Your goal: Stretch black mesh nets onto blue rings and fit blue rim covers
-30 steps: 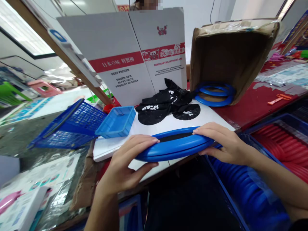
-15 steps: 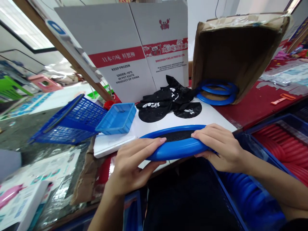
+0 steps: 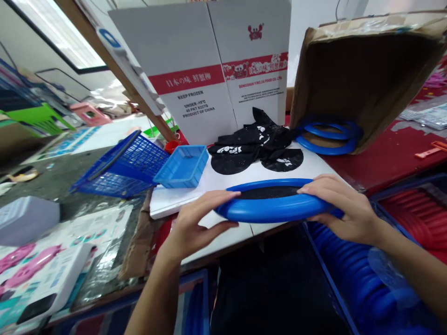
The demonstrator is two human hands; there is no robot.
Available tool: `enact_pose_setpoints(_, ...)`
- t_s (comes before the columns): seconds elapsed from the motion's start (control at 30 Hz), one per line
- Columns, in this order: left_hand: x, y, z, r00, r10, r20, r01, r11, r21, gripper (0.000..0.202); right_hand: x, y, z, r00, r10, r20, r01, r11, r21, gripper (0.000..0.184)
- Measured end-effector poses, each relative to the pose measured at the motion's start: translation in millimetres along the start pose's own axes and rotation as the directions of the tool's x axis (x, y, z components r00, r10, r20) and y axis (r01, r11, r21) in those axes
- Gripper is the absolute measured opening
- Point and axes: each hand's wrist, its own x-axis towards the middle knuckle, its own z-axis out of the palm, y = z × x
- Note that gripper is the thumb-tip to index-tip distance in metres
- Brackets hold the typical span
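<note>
I hold a blue plastic ring with black mesh stretched inside it (image 3: 275,207) flat over the near edge of a white board (image 3: 167,204). My left hand (image 3: 195,225) grips its left rim, fingers over the top and thumb underneath. My right hand (image 3: 340,209) grips the right rim the same way. A pile of black mesh discs with white print (image 3: 254,149) lies on the board just beyond the ring.
A small blue tray (image 3: 183,167) and a tipped blue basket (image 3: 122,165) sit at left. A white carton (image 3: 209,70) stands behind. A brown box on its side (image 3: 370,74) holds blue rings (image 3: 328,139). Bins of blue rings (image 3: 352,279) and red rings (image 3: 415,214) are at lower right.
The ring has tilted flatter and shifted slightly right in my hands. My view has swung a little to the left, so the boxes sit further right in the frame.
</note>
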Motion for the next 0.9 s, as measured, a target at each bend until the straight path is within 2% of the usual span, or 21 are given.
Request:
enact_pose_setpoints(0.1,-6,-13,-0.7,0.997,0.011,-0.072,-0.013,1.000,-0.022,0.045,-9,10,-7,0.999,0.042,0.002,-0.042,0.999,0.010,0.046)
enact_pose_setpoints(0.17,-7,-15,1.5,0.996,0.035,-0.087,-0.035,0.999,0.001,0.045,-11,13,-11,0.999,0.052,0.004,-0.052,0.999,-0.006,0.048)
enact_pose_setpoints(0.33,4,2,13.3,0.985,0.119,-0.123,-0.113,0.992,0.061,0.053,0,-8,-14,1.000,0.008,0.027,-0.004,0.988,-0.154,0.056)
enact_pose_setpoints(0.47,14,29,23.1,0.983,0.154,-0.102,-0.142,0.983,0.117,0.052,14,-36,-10,0.997,-0.024,0.080,0.043,0.967,-0.250,0.050)
enact_pose_setpoints(0.57,18,43,25.7,0.988,0.128,-0.085,-0.115,0.982,0.150,0.048,20,-47,-9,0.994,-0.019,0.109,0.051,0.954,-0.294,0.042)
enact_pose_setpoints(0.67,17,45,25.0,0.993,0.102,-0.065,-0.094,0.989,0.118,0.048,22,-48,-10,0.994,-0.007,0.113,0.037,0.963,-0.268,0.036)
enact_pose_setpoints(0.83,16,39,24.9,0.998,0.051,0.026,-0.054,0.994,0.097,0.049,21,-42,-12,0.996,0.012,0.092,0.010,0.974,-0.227,0.037)
enact_pose_setpoints(0.9,17,40,27.0,0.999,0.049,0.020,-0.051,0.994,0.097,0.046,21,-42,-12,0.996,0.019,0.082,0.000,0.974,-0.228,0.036)
